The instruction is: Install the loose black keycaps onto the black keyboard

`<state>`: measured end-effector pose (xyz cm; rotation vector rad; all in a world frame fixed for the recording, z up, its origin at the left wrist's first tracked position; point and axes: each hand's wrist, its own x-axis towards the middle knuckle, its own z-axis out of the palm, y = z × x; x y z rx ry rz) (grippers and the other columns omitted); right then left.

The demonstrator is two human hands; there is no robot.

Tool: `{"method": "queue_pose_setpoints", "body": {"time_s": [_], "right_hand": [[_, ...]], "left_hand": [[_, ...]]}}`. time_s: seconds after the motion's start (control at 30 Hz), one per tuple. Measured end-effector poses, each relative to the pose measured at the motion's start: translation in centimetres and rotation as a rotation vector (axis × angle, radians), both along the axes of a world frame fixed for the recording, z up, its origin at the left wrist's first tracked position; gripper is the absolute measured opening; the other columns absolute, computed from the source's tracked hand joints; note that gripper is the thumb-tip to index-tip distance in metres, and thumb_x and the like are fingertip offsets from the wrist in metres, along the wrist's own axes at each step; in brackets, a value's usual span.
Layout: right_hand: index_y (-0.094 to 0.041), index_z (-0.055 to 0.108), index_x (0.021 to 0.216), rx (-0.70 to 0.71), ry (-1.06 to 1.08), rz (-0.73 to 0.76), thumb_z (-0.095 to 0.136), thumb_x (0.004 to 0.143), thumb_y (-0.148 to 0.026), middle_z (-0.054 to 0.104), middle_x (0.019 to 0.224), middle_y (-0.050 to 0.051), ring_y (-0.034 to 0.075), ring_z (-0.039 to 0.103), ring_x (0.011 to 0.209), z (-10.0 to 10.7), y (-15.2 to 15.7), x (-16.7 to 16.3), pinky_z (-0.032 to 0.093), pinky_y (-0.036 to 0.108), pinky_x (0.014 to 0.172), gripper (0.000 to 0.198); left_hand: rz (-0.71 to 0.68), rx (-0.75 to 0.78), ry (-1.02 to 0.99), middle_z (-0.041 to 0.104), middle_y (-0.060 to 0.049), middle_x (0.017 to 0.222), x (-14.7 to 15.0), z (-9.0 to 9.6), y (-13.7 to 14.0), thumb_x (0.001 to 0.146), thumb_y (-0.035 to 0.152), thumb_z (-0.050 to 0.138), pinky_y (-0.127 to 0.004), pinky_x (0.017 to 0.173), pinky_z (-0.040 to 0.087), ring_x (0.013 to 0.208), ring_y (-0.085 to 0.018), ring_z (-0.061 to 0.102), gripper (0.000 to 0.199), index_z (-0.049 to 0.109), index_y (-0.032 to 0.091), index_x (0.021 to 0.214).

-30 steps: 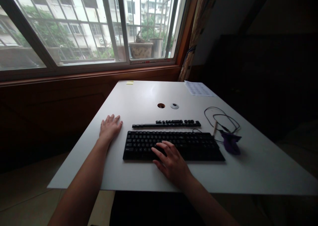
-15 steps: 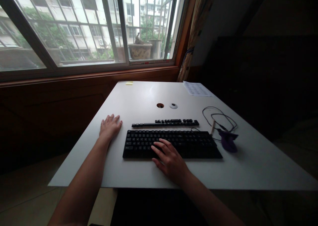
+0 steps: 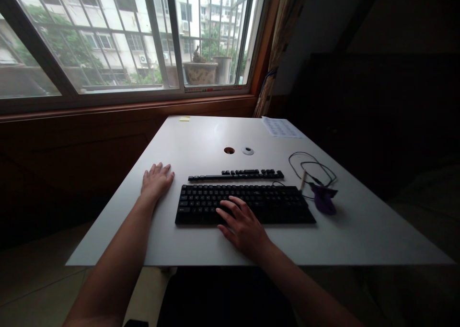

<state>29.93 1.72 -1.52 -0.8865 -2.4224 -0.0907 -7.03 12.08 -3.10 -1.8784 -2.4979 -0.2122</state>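
1. Keyboard [image 3: 280, 205] is set on tabletop [image 3: 194, 245], partly covered by right hand [image 3: 247, 233]; loose keys [image 3: 237, 177] are lined behind, cable [image 3: 316, 180] at right.
2. Left hand [image 3: 156, 182] and right hand: fingers [image 3: 226, 216] are spread, nothing gripped.
3. Hand placement is unchanged.

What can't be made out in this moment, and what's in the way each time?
Head view: keyboard keys beneath the right hand, covered by it.
Head view: print on the paper sheet, too small.
Head view: markings on the loose keys, too small.
Head view: the near end of the right forearm, cut off by the bottom edge.
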Motion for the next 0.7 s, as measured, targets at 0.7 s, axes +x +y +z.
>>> {"method": "queue_pose_setpoints", "body": {"time_s": [0.7], "right_hand": [[-0.028,0.065,0.142,-0.005,0.037,-0.066,0.066,0.099,-0.034,0.059,0.144,0.011,0.033,0.045,0.138,-0.04,-0.12,-0.11,0.048,0.053,0.114,0.044]], "left_hand": [[-0.010,-0.009,0.011,0.032,-0.011,0.173,-0.26,0.20,0.04,0.105,0.056,0.026,-0.058,0.127,0.021,0.160,-0.033,0.025,0.065,0.042,0.027,0.162]]}}
